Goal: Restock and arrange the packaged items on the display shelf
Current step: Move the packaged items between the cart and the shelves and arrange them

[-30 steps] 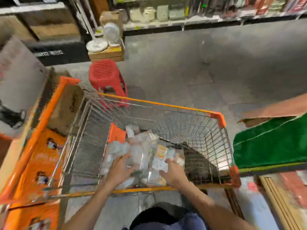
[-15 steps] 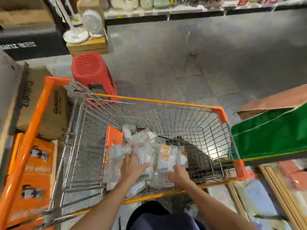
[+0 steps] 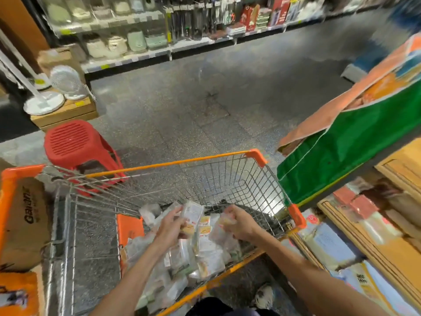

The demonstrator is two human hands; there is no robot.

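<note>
Inside one cart [image 3: 170, 165] lies one heap of packets [image 3: 206, 262], overlapped beyond counting. Two hands work above it: left hand [image 3: 169, 228] fingers grasp a raised packet [image 3: 193, 212], and right hand [image 3: 242, 224] fingers clench a second packet [image 3: 224, 221]. One stool [image 3: 70, 140] stands beyond the cart.

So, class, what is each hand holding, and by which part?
Left hand grips a labelled packet by its side edge; right hand pinches a clear packet by its top.
</note>
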